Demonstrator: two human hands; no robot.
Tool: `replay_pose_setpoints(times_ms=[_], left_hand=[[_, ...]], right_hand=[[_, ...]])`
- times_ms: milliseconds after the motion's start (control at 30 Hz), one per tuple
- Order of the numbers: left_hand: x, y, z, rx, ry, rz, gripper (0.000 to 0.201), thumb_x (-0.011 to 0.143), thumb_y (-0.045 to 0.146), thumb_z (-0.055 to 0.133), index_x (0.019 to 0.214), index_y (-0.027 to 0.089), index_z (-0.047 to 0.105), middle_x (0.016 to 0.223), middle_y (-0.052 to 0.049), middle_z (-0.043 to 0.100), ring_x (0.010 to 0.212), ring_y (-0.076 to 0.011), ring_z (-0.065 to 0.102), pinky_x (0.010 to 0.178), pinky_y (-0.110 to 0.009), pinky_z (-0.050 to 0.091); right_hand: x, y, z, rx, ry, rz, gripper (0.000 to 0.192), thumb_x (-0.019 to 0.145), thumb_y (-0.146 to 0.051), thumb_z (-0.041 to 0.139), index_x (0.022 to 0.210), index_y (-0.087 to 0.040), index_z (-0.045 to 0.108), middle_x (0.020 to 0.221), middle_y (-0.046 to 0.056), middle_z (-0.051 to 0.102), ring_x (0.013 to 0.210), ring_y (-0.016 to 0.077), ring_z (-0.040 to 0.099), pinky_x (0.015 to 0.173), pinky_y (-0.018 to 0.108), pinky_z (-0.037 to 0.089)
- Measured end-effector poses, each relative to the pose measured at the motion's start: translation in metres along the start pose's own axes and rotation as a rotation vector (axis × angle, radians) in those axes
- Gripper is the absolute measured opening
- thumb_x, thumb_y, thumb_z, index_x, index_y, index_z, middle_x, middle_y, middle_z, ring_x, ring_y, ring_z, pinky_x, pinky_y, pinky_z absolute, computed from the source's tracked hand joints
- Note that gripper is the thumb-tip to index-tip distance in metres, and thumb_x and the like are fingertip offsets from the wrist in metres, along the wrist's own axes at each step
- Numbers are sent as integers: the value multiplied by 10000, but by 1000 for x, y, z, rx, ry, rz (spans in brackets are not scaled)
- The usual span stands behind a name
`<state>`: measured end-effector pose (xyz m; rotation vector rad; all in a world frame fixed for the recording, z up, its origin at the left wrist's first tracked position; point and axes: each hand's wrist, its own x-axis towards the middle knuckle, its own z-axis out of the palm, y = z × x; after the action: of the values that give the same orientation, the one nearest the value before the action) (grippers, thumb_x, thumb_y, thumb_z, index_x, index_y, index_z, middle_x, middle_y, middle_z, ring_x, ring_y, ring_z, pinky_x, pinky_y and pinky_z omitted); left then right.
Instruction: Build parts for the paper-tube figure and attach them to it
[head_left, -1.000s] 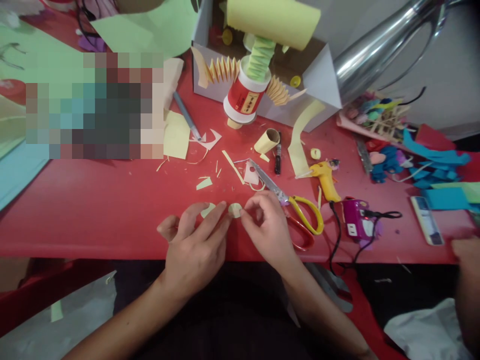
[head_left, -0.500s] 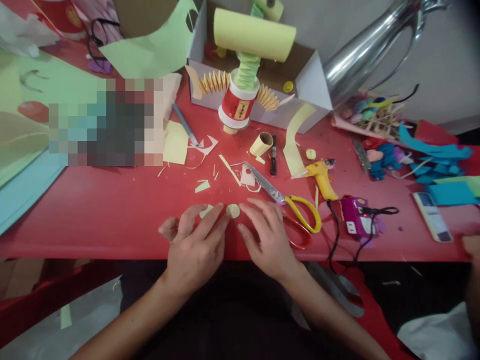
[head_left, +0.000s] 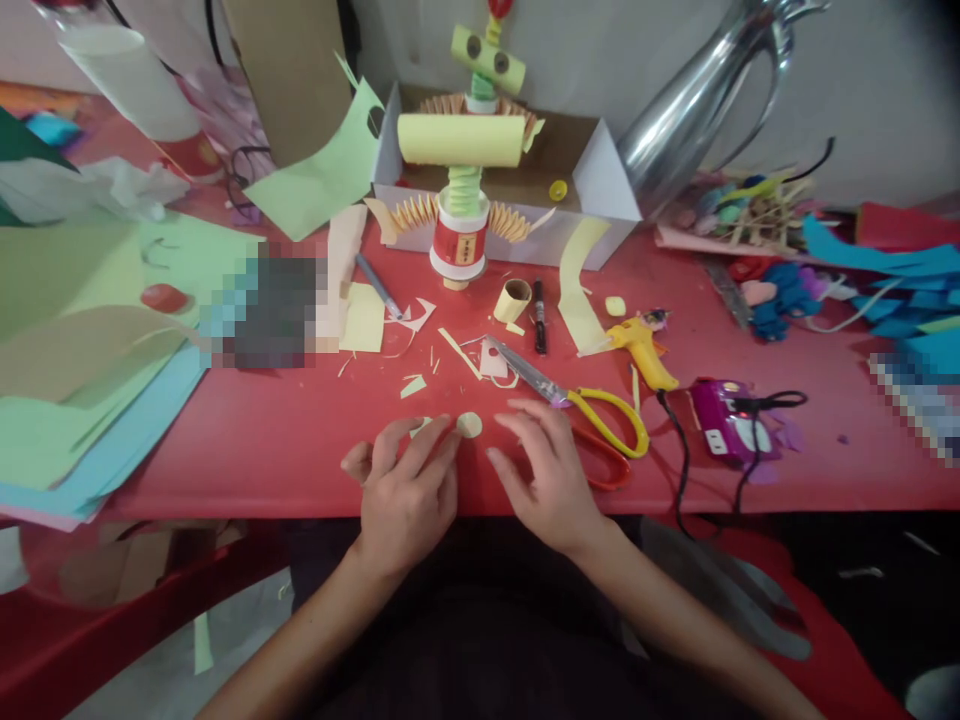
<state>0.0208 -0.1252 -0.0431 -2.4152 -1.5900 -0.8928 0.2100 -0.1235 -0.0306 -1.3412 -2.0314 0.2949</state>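
Observation:
My left hand [head_left: 411, 490] rests over the red table with its fingers spread and bent. Its index fingertip touches the left edge of a small pale yellow-green paper disc [head_left: 470, 426]. Another pale paper piece [head_left: 420, 427] lies partly hidden under the same hand's fingers. To the right of the disc, my right hand [head_left: 546, 475] is open, fingers apart and holding nothing. Just beyond it lie scissors [head_left: 540, 380] with one yellow and one red handle. Paper scraps [head_left: 413, 386] are scattered in front of both hands.
A paper figure with a red-and-white cup body [head_left: 459, 240] stands before a white box [head_left: 600, 200]. Nearby are a paper-covered tube [head_left: 514, 300], a black marker [head_left: 539, 318], a yellow glue gun [head_left: 641, 350] and a purple power adapter [head_left: 727, 420]. Coloured paper sheets [head_left: 97, 400] cover the left.
The view has tilted upward, showing a second paper figure inside the box. My right hand has drawn slightly away from the disc. My left hand keeps its fingertip at the disc.

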Motion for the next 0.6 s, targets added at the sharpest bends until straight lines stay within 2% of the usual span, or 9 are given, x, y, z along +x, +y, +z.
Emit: replay_pose_setpoints(times_ms=[67, 133, 300, 400, 500, 600], left_hand=[[0, 0, 0, -15, 47, 11, 281, 823, 119, 641, 1059, 243, 733, 1124, -29, 747, 1041, -280, 585, 894, -457, 380], [2, 2, -1, 5, 42, 31, 276, 835, 161, 652, 1085, 252, 728, 1144, -39, 738, 1048, -289, 575, 898, -456, 382], [11, 10, -2, 109, -125, 33, 331, 886, 326, 624, 1212, 309, 678, 1306, -50, 657, 1098, -341, 531, 888, -511, 350], [9, 4, -4, 12, -11, -35, 261, 873, 294, 648, 1126, 309, 710, 1249, -68, 675, 1077, -309, 547, 903, -490, 375], [2, -11, -9, -143, 168, -173, 77, 872, 229, 647, 898, 240, 719, 1018, -73, 714, 957, -236, 601, 893, -439, 416], [-3, -25, -16, -238, 203, -307, 98, 892, 236, 620, 814, 198, 666, 877, -52, 690, 858, -189, 615, 860, -401, 450]], right_hand=[[-4, -1, -4, 78, 74, 33, 242, 936, -185, 559, 1174, -169, 599, 1169, 140, 588, 1101, 255, 558, 979, 476, 486], [-9, -2, -6, 108, 117, 9, 213, 919, -115, 555, 1108, -187, 621, 1072, 106, 622, 1025, 230, 584, 946, 449, 502], [-23, -4, 0, 98, 117, -55, 219, 885, -57, 562, 1048, -178, 643, 973, 88, 656, 946, 219, 593, 889, 420, 531], [-28, -1, 6, 82, 149, -87, 231, 865, -48, 573, 1045, -172, 646, 949, 90, 668, 912, 220, 598, 850, 413, 552], [-32, 2, 11, 27, 181, -182, 259, 838, -37, 581, 1055, -163, 647, 920, 91, 683, 871, 217, 612, 807, 399, 572], [-34, 4, 16, -107, 187, -325, 274, 827, -46, 580, 1072, -142, 657, 919, 104, 708, 869, 228, 633, 808, 401, 586]])
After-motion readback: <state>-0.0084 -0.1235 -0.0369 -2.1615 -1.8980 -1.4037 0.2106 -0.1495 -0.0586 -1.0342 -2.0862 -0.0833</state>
